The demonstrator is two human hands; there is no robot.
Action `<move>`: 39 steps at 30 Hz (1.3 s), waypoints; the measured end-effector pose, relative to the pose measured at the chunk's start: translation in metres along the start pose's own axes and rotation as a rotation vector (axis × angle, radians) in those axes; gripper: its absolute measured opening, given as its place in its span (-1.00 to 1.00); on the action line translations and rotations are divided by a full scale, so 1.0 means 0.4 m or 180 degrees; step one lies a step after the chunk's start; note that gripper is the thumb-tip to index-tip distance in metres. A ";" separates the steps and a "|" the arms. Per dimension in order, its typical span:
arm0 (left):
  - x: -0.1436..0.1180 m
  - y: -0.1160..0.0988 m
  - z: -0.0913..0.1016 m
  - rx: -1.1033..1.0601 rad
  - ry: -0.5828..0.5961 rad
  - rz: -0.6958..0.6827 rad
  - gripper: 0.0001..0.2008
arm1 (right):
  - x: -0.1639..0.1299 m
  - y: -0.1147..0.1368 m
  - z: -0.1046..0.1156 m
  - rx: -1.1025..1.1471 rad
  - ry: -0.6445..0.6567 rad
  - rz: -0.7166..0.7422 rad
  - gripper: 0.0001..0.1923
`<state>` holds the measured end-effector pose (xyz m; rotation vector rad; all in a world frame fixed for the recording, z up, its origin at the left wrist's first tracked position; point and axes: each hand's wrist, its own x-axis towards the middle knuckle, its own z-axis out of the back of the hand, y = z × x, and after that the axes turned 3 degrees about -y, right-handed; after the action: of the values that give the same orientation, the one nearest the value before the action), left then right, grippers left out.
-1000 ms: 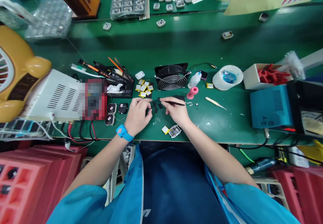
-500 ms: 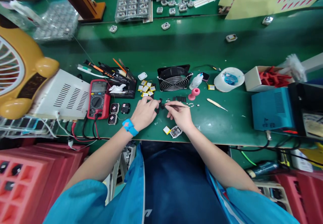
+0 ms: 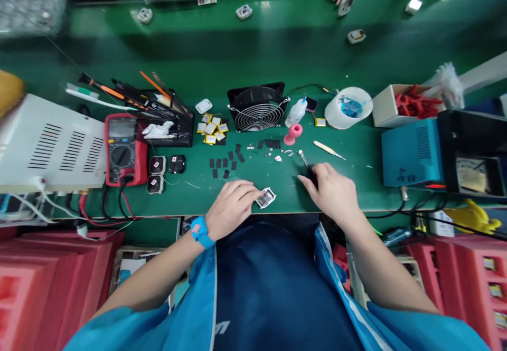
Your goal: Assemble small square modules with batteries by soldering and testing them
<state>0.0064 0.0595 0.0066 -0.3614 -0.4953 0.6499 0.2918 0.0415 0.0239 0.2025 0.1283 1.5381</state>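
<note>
Near the front edge of the counter [image 3: 186,197], the white casing [image 3: 267,198] touches my left fingers [image 3: 246,191] from the right, whether pinched I cannot tell, while my right fingers [image 3: 324,171], farther off, pinch a dark tool [image 3: 310,170].

Your tabletop [image 3: 366,153] looks smooth and glossy, the white casing [image 3: 266,198] hard plastic, the small black pieces [image 3: 225,162] matt, the fan guard [image 3: 261,117] shiny metal wire, the pink stand [image 3: 292,134] glossy plastic, the red trays [image 3: 51,274] matt foam, your sleeve [image 3: 415,322] smooth cloth.
</note>
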 end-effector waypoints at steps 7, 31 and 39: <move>0.006 -0.023 -0.013 -0.0156 -0.0279 0.0420 -0.85 | -0.063 0.136 -0.054 0.1191 -0.0483 0.1339 -0.66; -0.015 -0.012 -0.005 0.0056 -0.0278 0.0722 -0.89 | -0.030 -0.071 -0.045 0.0586 -0.0601 0.0422 -0.75; 0.021 -0.018 -0.026 0.0383 -0.0355 0.0502 -0.89 | -0.039 -0.006 -0.044 0.1531 -0.0442 -0.0181 -0.75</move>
<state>0.0214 0.0579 0.0040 -0.2528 -0.5345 0.8522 0.2901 0.0269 0.0056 0.6792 0.3906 1.4121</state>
